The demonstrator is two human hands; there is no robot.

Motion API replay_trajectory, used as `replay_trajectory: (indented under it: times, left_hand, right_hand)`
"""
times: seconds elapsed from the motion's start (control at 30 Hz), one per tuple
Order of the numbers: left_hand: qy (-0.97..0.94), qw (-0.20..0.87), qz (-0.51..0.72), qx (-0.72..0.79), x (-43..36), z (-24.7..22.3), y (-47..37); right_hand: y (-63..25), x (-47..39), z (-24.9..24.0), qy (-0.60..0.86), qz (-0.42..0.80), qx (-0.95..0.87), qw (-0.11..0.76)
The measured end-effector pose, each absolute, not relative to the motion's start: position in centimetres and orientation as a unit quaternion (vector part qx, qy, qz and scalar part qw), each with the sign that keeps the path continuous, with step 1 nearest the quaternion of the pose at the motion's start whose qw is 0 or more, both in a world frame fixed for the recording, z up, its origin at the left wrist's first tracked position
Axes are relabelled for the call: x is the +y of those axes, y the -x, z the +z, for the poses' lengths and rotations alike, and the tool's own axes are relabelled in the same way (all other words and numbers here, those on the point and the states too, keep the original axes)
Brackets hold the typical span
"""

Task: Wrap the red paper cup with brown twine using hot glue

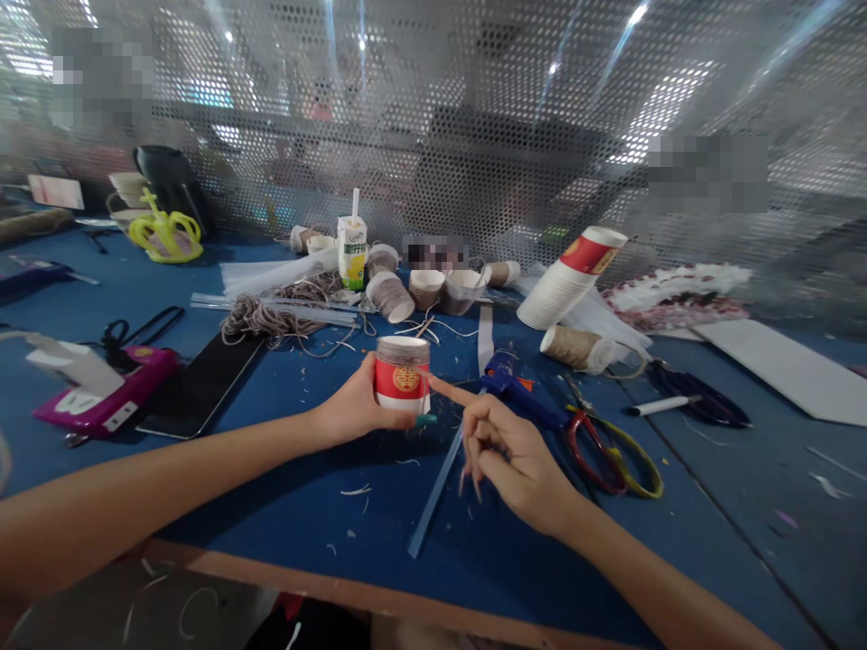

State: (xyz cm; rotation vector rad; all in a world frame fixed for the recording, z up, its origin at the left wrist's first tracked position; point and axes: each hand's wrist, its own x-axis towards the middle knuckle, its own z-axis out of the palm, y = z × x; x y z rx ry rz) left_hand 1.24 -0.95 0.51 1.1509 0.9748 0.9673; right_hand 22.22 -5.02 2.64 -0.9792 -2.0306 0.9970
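Above the near middle of the blue worktop point(284, 506), in the head view, a red-and-white paper cup point(402, 379) is held upright in the left hand point(358, 402). Grey-brown cord is wound in bands round its upper part, just under the pale rim; below that comes a red band with a round gold emblem, then a white base. The left hand is curled partly closed round the cup's left side, its thumb across the lower front. The right hand point(511, 456) points its index finger at the cup's right side, the other fingers loosely bent; whether the fingertip touches cannot be told. A translucent glue stick point(437, 492) lies below, between the hands. To the right are a blue glue gun point(525, 390) and red-and-yellow-handled scissors point(613, 451); farther off stands a leaning stack of paper cups point(565, 280), and to the far left of the cup lies a tangle of grey-brown cord point(267, 316).
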Motion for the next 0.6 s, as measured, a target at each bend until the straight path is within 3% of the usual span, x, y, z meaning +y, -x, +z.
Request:
replay_trajectory:
  times: [0.13, 0.2, 0.4, 0.6]
  left_hand:
    - [-0.508, 0.613, 0.420, 0.434, -0.9, 0.5, -1.2]
    - [-0.518, 0.603, 0.423, 0.435, -0.9, 0.3, -1.2]
    - [-0.557, 0.589, 0.422, 0.405, -1.0, -0.4, -1.3]
    - [-0.582, 0.574, 0.402, 0.412, -1.3, 0.0, -1.2]
  right_hand:
    - [-22.6, -4.8, 2.3, 0.362, 0.332, -0.753, 0.438]
    - [-22.5, -4.8, 2.2, 0.349, 0.323, -0.758, 0.447]
    - [-21.2, -5.3, 2.3, 0.329, 0.359, -0.826, 0.283]
    - [-21.3, -5.1, 2.0, 0.344, 0.353, -0.826, 0.275]
